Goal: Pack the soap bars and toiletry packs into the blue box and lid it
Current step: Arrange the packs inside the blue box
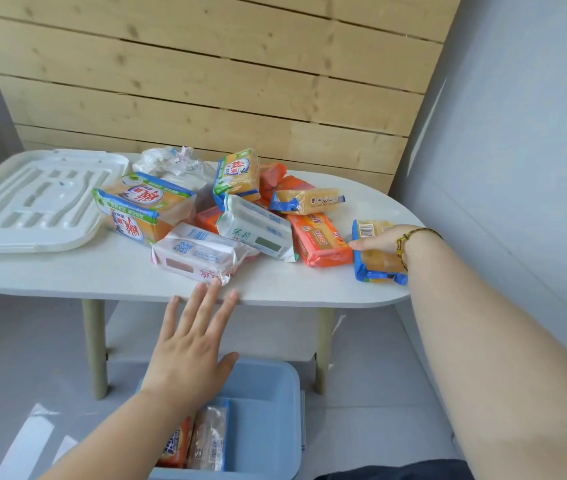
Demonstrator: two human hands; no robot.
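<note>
A heap of wrapped soap bars and toiletry packs covers the white table (67, 271). My right hand (379, 241) is closed around a yellow soap bar in blue wrap (375, 263) at the table's right end. My left hand (190, 344) hovers open, fingers spread, with fingertips at the front edge next to a white and pink pack (195, 254). On the floor below stands the blue box (268, 410), with two soap bars (199, 441) lying inside. The white lid (32, 202) rests on the table's left end.
A green-lettered white pack (258, 232), an orange soap bar (320, 242), large yellow soap packs (140, 207) and a clear bag (171, 164) crowd the table's middle. A wooden plank wall rises behind, a grey wall stands at right. Grey floor surrounds the box.
</note>
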